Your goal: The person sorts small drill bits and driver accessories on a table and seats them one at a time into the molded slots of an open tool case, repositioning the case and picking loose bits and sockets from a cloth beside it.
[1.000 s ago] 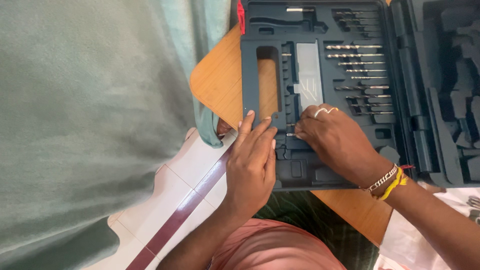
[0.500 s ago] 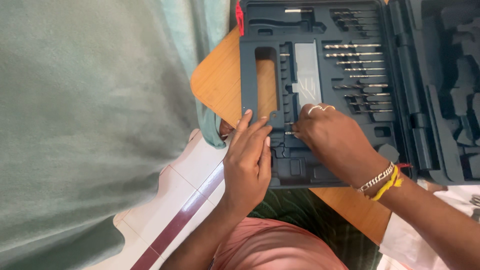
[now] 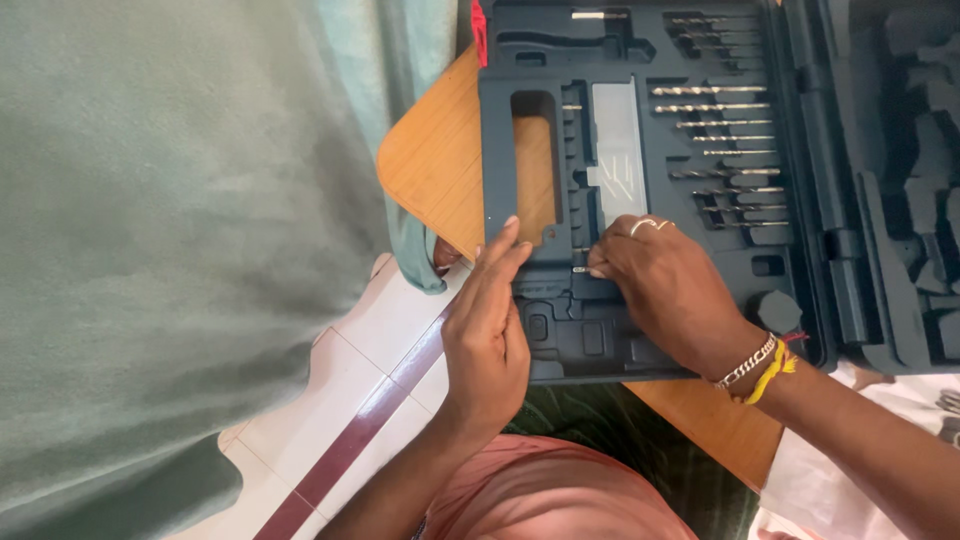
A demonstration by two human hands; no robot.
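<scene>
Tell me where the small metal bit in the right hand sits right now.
In the head view, the small metal bit is pinched at the right hand fingertips, over the lower-left part of the dark blue tool case, just right of the left hand.

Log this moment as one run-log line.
left hand: flat on tool case edge | right hand: pinching small bit over case slot | drill bits: seated in row | table: wooden

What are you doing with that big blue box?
A person is working at an open dark blue tool case that lies on a wooden table. The right hand pinches a small metal bit at a slot in the tray. The left hand rests flat against the case's edge. Drill bits sit in rows.
</scene>
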